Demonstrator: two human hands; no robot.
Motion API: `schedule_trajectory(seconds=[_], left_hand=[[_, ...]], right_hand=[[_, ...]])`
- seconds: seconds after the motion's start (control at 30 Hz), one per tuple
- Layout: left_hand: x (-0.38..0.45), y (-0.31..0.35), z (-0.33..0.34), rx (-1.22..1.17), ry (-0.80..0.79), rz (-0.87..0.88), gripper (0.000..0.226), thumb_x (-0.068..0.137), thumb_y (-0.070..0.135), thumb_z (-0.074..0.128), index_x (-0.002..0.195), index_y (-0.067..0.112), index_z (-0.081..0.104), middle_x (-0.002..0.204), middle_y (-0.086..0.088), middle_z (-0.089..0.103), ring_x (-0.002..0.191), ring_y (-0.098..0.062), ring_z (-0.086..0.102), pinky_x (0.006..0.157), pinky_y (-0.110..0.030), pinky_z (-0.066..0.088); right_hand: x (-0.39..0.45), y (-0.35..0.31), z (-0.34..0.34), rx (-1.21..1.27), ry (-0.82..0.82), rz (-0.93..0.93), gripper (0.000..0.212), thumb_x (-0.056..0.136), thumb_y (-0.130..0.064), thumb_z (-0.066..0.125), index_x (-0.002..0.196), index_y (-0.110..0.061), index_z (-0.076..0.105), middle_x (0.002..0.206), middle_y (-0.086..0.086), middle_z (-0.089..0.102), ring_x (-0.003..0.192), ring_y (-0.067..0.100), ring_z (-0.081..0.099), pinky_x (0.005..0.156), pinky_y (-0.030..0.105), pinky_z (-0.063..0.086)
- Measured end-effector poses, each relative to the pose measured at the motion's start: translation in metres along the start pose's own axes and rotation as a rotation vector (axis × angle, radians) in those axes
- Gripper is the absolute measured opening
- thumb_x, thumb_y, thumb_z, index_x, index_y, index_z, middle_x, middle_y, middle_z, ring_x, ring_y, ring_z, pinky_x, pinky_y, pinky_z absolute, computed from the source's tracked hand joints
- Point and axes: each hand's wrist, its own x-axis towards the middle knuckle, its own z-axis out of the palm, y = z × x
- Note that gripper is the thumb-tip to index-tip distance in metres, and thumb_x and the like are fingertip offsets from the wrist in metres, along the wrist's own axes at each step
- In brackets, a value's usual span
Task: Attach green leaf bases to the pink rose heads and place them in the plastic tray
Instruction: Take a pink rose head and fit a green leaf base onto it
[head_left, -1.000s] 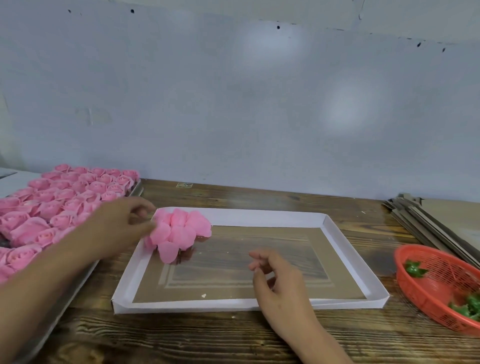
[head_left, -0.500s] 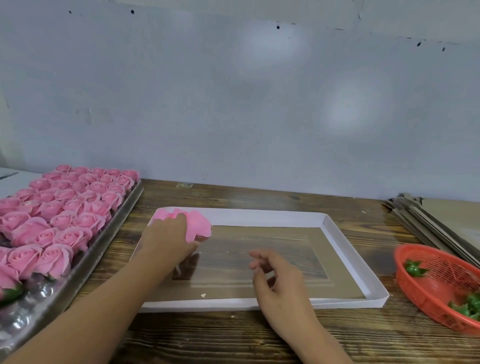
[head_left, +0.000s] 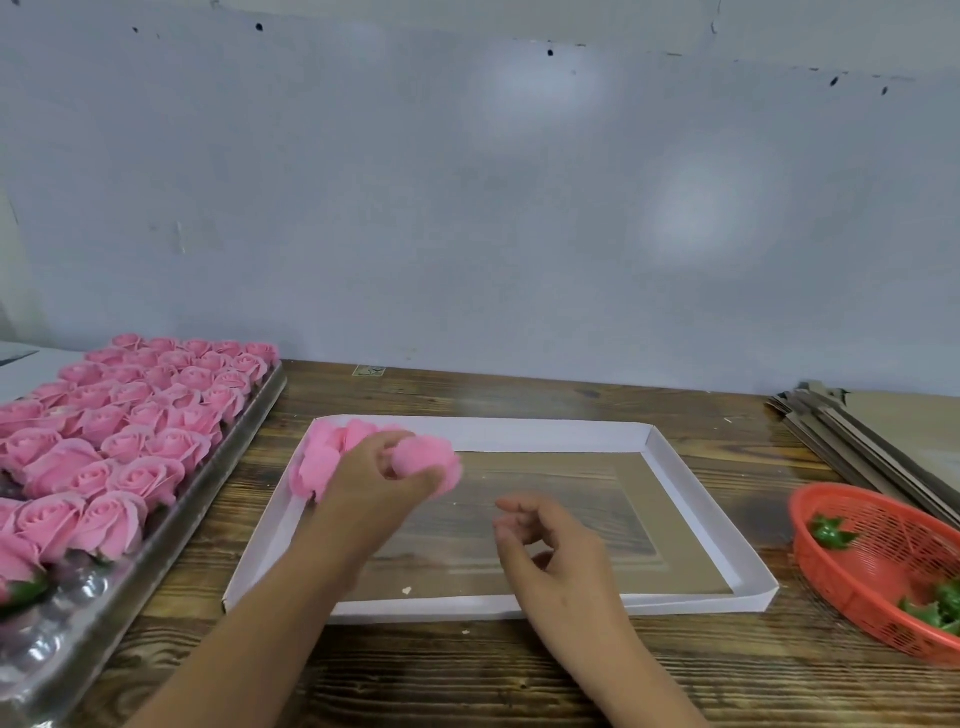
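Observation:
My left hand (head_left: 376, 480) grips a pink rose head (head_left: 434, 460) just above the far left part of the white box lid (head_left: 519, 431). Several loose pink rose heads (head_left: 324, 452) lie in that corner behind the hand. My right hand (head_left: 550, 545) hovers over the lid's front middle, fingers loosely curled and holding nothing. A clear plastic tray (head_left: 67, 623) on the left holds several rows of finished pink roses (head_left: 130, 415). Green leaf bases (head_left: 831, 532) lie in a red basket (head_left: 872, 587) at the right.
A stack of flat cardboard sheets (head_left: 872, 441) lies at the back right. The wooden table (head_left: 467, 675) runs up to a pale wall. The tray's near cells show bare plastic.
My left hand came from the plastic tray to the pile in the lid and now lifts one rose head to the right. My right hand stayed in place.

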Motion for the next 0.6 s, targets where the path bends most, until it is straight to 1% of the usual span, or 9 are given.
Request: schedule_trajectory(seconds=[0.07, 0.13, 0.17, 0.23, 0.27, 0.33, 0.43, 0.5, 0.6], left_hand=[[-0.028, 0.007, 0.014, -0.292, -0.099, -0.039, 0.044, 0.081, 0.030, 0.080, 0.121, 0.032, 0.062, 0.108, 0.009, 0.074, 0.098, -0.010, 0.068, 0.078, -0.025, 0.049], [-0.047, 0.011, 0.029, -0.468, -0.176, -0.044, 0.044, 0.073, 0.033, 0.081, 0.115, 0.028, 0.070, 0.105, 0.006, 0.077, 0.096, -0.009, 0.072, 0.079, -0.026, 0.049], [-0.053, 0.013, 0.035, -0.547, -0.188, -0.053, 0.045, 0.069, 0.033, 0.081, 0.113, 0.025, 0.072, 0.103, 0.003, 0.078, 0.091, -0.009, 0.073, 0.077, -0.025, 0.049], [-0.058, 0.016, 0.045, -0.671, -0.183, -0.064, 0.043, 0.066, 0.028, 0.081, 0.108, 0.018, 0.075, 0.099, -0.001, 0.078, 0.079, -0.005, 0.071, 0.072, -0.024, 0.048], [-0.060, 0.017, 0.047, -0.700, -0.179, -0.072, 0.043, 0.064, 0.027, 0.082, 0.106, 0.016, 0.076, 0.097, -0.003, 0.078, 0.076, -0.004, 0.070, 0.072, -0.025, 0.047], [-0.060, 0.017, 0.048, -0.722, -0.174, -0.099, 0.047, 0.058, 0.030, 0.085, 0.102, 0.015, 0.077, 0.097, -0.005, 0.078, 0.079, -0.005, 0.071, 0.076, -0.028, 0.046], [-0.060, 0.015, 0.044, -0.707, -0.174, -0.123, 0.049, 0.051, 0.035, 0.087, 0.096, 0.017, 0.080, 0.096, -0.004, 0.079, 0.081, -0.006, 0.072, 0.078, -0.029, 0.046], [-0.061, 0.016, 0.043, -0.673, -0.176, -0.117, 0.043, 0.055, 0.034, 0.085, 0.095, 0.020, 0.080, 0.095, -0.002, 0.079, 0.079, -0.004, 0.071, 0.077, -0.028, 0.046], [-0.061, 0.014, 0.042, -0.591, -0.187, -0.090, 0.036, 0.062, 0.038, 0.084, 0.096, 0.029, 0.080, 0.099, 0.001, 0.078, 0.093, -0.007, 0.071, 0.082, -0.028, 0.046]], right_hand=[[0.002, -0.003, 0.001, 0.143, -0.004, 0.067, 0.023, 0.086, -0.017, 0.074, 0.101, -0.033, 0.067, 0.095, -0.018, 0.070, 0.082, 0.003, 0.064, 0.070, 0.016, 0.050], [0.004, -0.008, 0.001, 0.278, -0.024, 0.119, 0.023, 0.082, -0.019, 0.079, 0.098, -0.032, 0.070, 0.093, -0.009, 0.074, 0.080, 0.009, 0.066, 0.072, 0.031, 0.057], [0.004, -0.010, 0.000, 0.344, -0.034, 0.125, 0.024, 0.081, -0.016, 0.080, 0.097, -0.031, 0.071, 0.091, -0.004, 0.075, 0.079, 0.011, 0.066, 0.072, 0.034, 0.057], [0.005, -0.012, -0.002, 0.458, -0.048, 0.123, 0.027, 0.082, -0.004, 0.077, 0.099, -0.025, 0.072, 0.089, 0.004, 0.075, 0.079, 0.014, 0.068, 0.073, 0.031, 0.058], [0.005, -0.013, -0.004, 0.501, -0.058, 0.127, 0.029, 0.082, 0.000, 0.075, 0.102, -0.021, 0.071, 0.090, 0.007, 0.076, 0.080, 0.015, 0.069, 0.074, 0.028, 0.058], [0.004, -0.014, -0.006, 0.552, -0.083, 0.140, 0.031, 0.083, 0.004, 0.072, 0.108, -0.015, 0.070, 0.095, 0.010, 0.076, 0.085, 0.017, 0.072, 0.077, 0.028, 0.059], [0.002, -0.015, -0.006, 0.586, -0.110, 0.151, 0.034, 0.085, 0.006, 0.068, 0.111, -0.015, 0.072, 0.099, 0.012, 0.076, 0.091, 0.020, 0.072, 0.081, 0.029, 0.058], [0.002, -0.016, -0.006, 0.602, -0.123, 0.156, 0.034, 0.086, 0.006, 0.067, 0.107, -0.019, 0.075, 0.101, 0.013, 0.076, 0.093, 0.022, 0.072, 0.082, 0.030, 0.058], [0.001, -0.017, -0.006, 0.644, -0.153, 0.157, 0.028, 0.086, -0.005, 0.070, 0.109, -0.021, 0.074, 0.106, 0.012, 0.075, 0.102, 0.027, 0.071, 0.083, 0.029, 0.057]])
